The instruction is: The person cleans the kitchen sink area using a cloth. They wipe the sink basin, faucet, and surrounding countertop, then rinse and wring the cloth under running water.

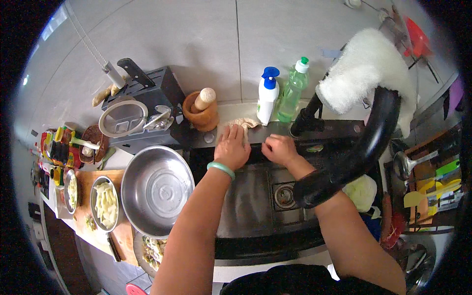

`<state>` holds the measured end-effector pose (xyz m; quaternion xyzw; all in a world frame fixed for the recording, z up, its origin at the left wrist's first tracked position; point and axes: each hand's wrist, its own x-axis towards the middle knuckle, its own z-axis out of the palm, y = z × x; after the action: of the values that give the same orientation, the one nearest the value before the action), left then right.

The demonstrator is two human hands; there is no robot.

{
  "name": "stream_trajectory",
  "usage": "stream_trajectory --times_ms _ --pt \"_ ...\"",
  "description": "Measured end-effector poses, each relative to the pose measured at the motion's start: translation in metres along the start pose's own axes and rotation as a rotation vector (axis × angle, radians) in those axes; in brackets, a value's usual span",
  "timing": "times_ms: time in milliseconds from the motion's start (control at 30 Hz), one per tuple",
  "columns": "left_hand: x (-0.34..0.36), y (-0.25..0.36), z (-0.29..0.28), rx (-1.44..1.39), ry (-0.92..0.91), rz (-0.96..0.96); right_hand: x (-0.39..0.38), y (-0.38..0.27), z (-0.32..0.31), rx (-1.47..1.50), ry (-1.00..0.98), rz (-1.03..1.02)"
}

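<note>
My left hand [233, 147], with a pale green bangle [221, 167], rests on a beige cloth [248, 123] on the ledge behind the black sink [241, 201]; its fingers lie stretched out over the cloth. My right hand [280, 148] is just to its right, over the sink's back edge, fingers curled; whatever may be inside them is hidden. A white pump bottle [267, 101] and a green bottle [291, 93] stand behind my hands. The black tap [364, 147], draped with a white fluffy cloth [361, 64], arches over my right forearm.
Left are a steel basin [157, 189], bowls of cut food [104, 204], a cutting board [83, 221] with a knife [114, 250], a wooden mortar [199, 118] and a grey knife rack [162, 88]. Right are a cabbage [360, 192] and a utensil rack [432, 196].
</note>
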<state>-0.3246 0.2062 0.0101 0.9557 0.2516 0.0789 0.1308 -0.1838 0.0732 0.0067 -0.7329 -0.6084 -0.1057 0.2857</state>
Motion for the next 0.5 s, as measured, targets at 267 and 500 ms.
stream_trajectory --times_ms 267,500 --pt "0.071 -0.038 0.028 0.265 0.112 0.043 0.014 0.006 0.007 0.069 -0.131 -0.142" --pt "0.042 -0.008 -0.005 -0.035 0.015 0.087 0.017 0.01 0.011 0.155 -0.061 -0.044"
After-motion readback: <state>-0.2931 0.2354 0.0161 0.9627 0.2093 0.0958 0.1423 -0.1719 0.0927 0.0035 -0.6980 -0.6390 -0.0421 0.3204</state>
